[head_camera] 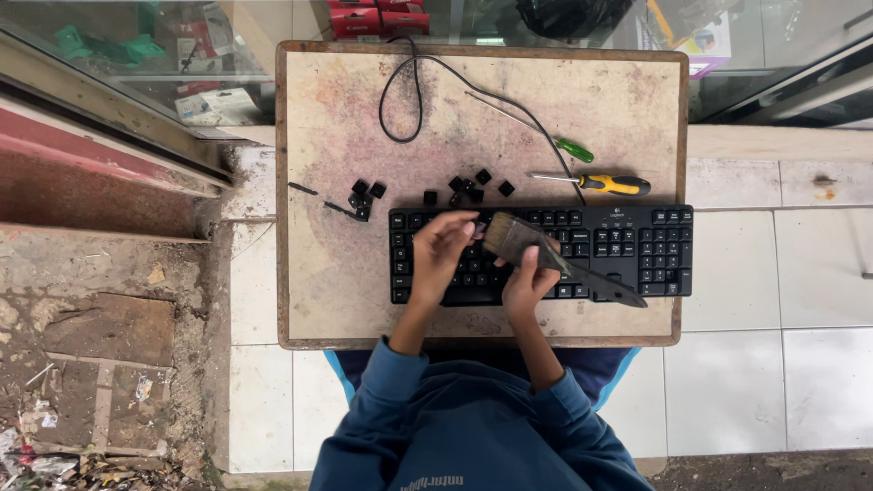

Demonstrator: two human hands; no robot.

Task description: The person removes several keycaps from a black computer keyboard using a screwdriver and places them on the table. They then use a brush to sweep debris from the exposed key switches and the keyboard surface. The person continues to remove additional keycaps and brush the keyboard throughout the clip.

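Keyboard (627, 250) is lying flat near the front edge of a worn tabletop (314, 273), long axis running left to right, with its cable (409, 100) looping away toward the back

Going left to right: a scatter of loose black keycaps (364, 193) sits on the tabletop just behind the keyboard's left half, with a few more of them further along. Then the left hand (438, 255) is over the left-middle of the keyboard, fingers curled down onto the key rows, looks like the fingertips are pinching at a key but it's too small to tell if anything is actually in the grip

Right next to it the right hand (526, 284) is clenched around a flat paintbrush (555, 261). The bristle end points up and left, almost touching the left hand's fingertips, and the dark handle trails off down and right across the keys

Further right, behind the keyboard, there's a green-handled screwdriver (573, 149) and a yellow-handled screwdriver (614, 185), both lying well apart from the hands
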